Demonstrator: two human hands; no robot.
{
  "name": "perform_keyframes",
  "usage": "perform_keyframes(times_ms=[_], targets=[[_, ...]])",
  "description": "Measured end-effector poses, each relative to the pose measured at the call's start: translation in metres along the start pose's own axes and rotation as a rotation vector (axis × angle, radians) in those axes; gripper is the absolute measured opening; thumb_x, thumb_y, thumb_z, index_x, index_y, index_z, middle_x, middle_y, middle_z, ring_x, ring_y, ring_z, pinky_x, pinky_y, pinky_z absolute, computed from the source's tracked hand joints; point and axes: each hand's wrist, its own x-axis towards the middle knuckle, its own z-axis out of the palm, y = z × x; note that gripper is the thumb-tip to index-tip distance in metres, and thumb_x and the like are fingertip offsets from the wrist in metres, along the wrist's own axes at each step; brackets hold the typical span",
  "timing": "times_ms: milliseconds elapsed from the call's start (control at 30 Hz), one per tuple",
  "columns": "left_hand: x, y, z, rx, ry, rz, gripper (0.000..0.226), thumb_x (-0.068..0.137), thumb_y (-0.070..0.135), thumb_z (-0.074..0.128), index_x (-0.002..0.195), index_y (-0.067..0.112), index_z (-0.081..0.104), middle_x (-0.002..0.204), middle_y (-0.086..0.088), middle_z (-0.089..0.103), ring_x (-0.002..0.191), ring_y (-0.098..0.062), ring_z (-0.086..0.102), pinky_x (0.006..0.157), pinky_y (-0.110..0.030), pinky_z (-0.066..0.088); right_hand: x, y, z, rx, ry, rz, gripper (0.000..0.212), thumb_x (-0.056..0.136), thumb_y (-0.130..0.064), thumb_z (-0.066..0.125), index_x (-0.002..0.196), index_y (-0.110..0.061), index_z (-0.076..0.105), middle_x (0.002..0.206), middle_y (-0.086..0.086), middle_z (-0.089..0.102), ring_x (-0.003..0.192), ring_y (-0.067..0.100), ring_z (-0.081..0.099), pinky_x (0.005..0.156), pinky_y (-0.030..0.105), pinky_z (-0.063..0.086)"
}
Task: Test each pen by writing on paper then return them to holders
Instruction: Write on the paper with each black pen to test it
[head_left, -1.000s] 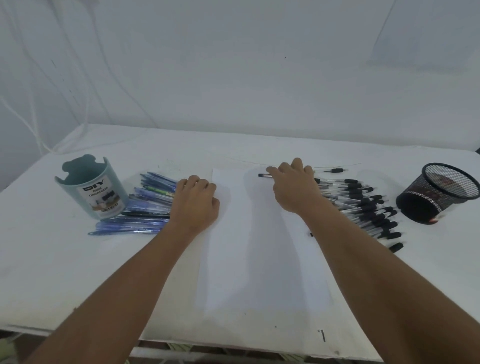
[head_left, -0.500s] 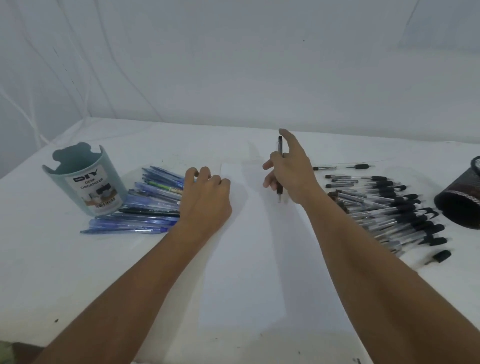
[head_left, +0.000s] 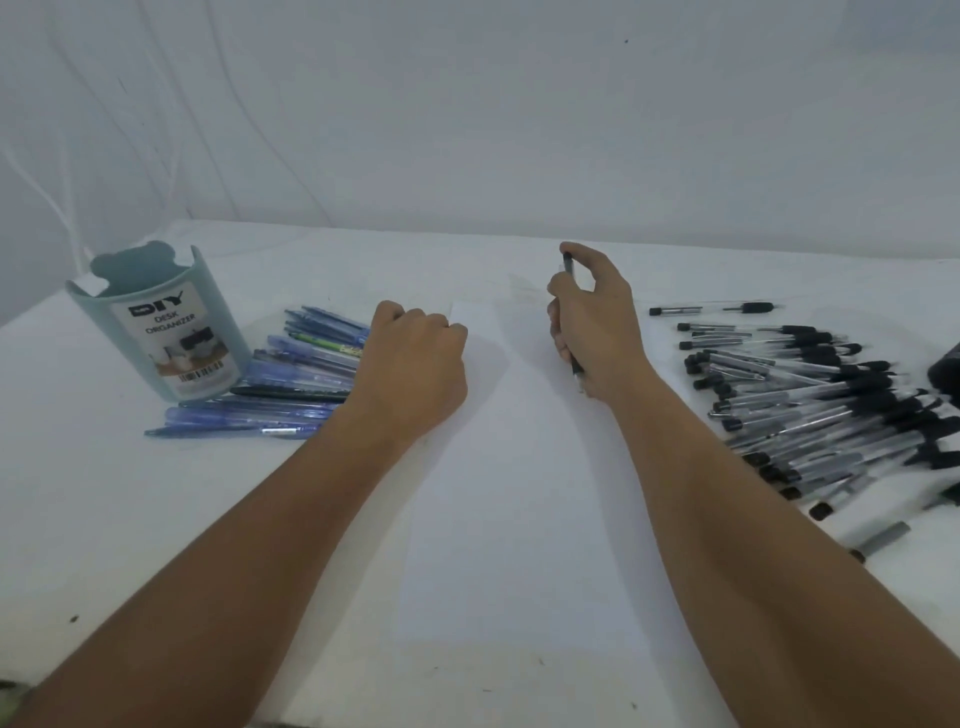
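the right hand (head_left: 597, 332) grips one black pen (head_left: 571, 317) upright over the far end of the paper (head_left: 519, 493), which lies at the table's (head_left: 78, 493) middle. the left hand (head_left: 415, 369) rests as a fist on the paper's left edge, holding nothing. one teal holder (head_left: 161, 322) stands near the left edge beside roughly ten blue pens (head_left: 291, 374). dozens of black pens (head_left: 810, 395), too many to count, lie toward the right edge.
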Motion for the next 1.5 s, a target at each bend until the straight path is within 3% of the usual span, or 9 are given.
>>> perform_keyframes(times_ms=[100, 200, 533, 767, 900, 1100, 1367, 1433, 1500], targets=[[-0.002, -0.002, -0.001, 0.027, -0.052, -0.014, 0.027, 0.079, 0.01, 0.037, 0.078, 0.01, 0.064, 0.071, -0.003, 0.061, 0.067, -0.026, 0.054, 0.084, -0.036, 0.025, -0.001, 0.001, 0.0, -0.002, -0.006, -0.024, 0.036, 0.093, -0.017, 0.049, 0.126, -0.032, 0.055, 0.061, 0.0, 0.051, 0.042, 0.011, 0.041, 0.041, 0.021, 0.034], [-0.003, -0.001, -0.004, 0.056, -0.094, -0.006, 0.025, 0.086, 0.013, 0.037, 0.087, 0.014, 0.062, 0.085, -0.001, 0.063, 0.08, -0.022, 0.057, 0.089, -0.035, 0.02, -0.002, 0.001, 0.0, -0.002, -0.002, -0.047, 0.036, 0.093, -0.017, 0.049, 0.126, -0.032, 0.054, 0.061, 0.0, 0.052, 0.042, 0.011, 0.041, 0.04, 0.021, 0.033], [-0.012, 0.004, -0.01, 0.04, -0.153, -0.006, 0.025, 0.091, 0.017, 0.035, 0.085, 0.013, 0.059, 0.085, -0.003, 0.062, 0.085, -0.023, 0.055, 0.091, -0.038, 0.02, -0.019, -0.002, -0.007, 0.103, 0.019, -0.031, 0.035, 0.095, -0.016, 0.046, 0.127, -0.028, 0.052, 0.061, -0.001, 0.049, 0.043, 0.011, 0.038, 0.038, 0.021, 0.03], [-0.012, 0.003, -0.01, 0.015, -0.147, -0.012, 0.026, 0.091, 0.022, 0.035, 0.09, 0.017, 0.06, 0.095, 0.001, 0.065, 0.092, -0.02, 0.056, 0.09, -0.035, 0.016, -0.02, -0.014, -0.003, 0.334, -0.061, 0.025, 0.037, 0.105, -0.021, 0.037, 0.141, -0.031, 0.031, 0.085, 0.012, 0.057, 0.042, 0.016, 0.049, 0.042, 0.023, 0.042], [-0.011, 0.001, -0.011, -0.047, -0.156, -0.025, 0.024, 0.089, 0.021, 0.037, 0.088, 0.015, 0.06, 0.093, 0.0, 0.065, 0.09, -0.021, 0.055, 0.091, -0.034, 0.018, -0.008, -0.026, 0.004, 0.44, -0.036, 0.064, 0.036, 0.104, -0.016, 0.037, 0.135, -0.035, 0.038, 0.082, 0.01, 0.051, 0.047, 0.014, 0.039, 0.039, 0.021, 0.031], [-0.008, -0.003, -0.012, -0.142, -0.135, -0.044, 0.03, 0.089, 0.023, 0.039, 0.105, 0.02, 0.064, 0.097, 0.003, 0.065, 0.1, -0.019, 0.053, 0.095, -0.033, 0.018, 0.007, -0.027, 0.017, 0.469, 0.011, 0.126, 0.045, 0.096, -0.003, 0.037, 0.128, -0.033, 0.046, 0.073, 0.004, 0.042, 0.041, 0.012, 0.03, 0.038, 0.02, 0.022], [0.0, -0.018, -0.011, -0.308, -0.157, -0.065, 0.02, 0.089, 0.026, 0.049, 0.1, 0.029, 0.065, 0.081, 0.015, 0.056, 0.098, -0.014, 0.049, 0.097, -0.031, 0.019, 0.031, -0.021, 0.027, 0.441, 0.074, 0.118, 0.024, 0.093, -0.002, 0.04, 0.106, -0.021, 0.046, 0.065, 0.002, 0.032, 0.041, 0.013, 0.023, 0.036, 0.019, 0.02], [0.003, -0.02, -0.012, -0.33, -0.17, -0.07, 0.018, 0.089, 0.028, 0.051, 0.099, 0.029, 0.065, 0.072, 0.019, 0.047, 0.092, -0.013, 0.046, 0.097, -0.031, 0.021, 0.04, -0.022, 0.027, 0.447, 0.044, 0.094, 0.023, 0.093, 0.002, 0.04, 0.101, -0.019, 0.042, 0.064, 0.002, 0.036, 0.04, 0.013, 0.024, 0.036, 0.02, 0.023], [0.005, -0.022, -0.013, -0.341, -0.185, -0.062, 0.017, 0.089, 0.029, 0.051, 0.099, 0.029, 0.065, 0.081, 0.016, 0.055, 0.094, -0.013, 0.048, 0.098, -0.032, 0.022, 0.047, -0.022, 0.028, 0.527, -0.01, 0.089, 0.028, 0.095, 0.006, 0.04, 0.106, -0.019, 0.035, 0.072, 0.009, 0.05, 0.044, 0.016, 0.038, 0.042, 0.022, 0.038]])
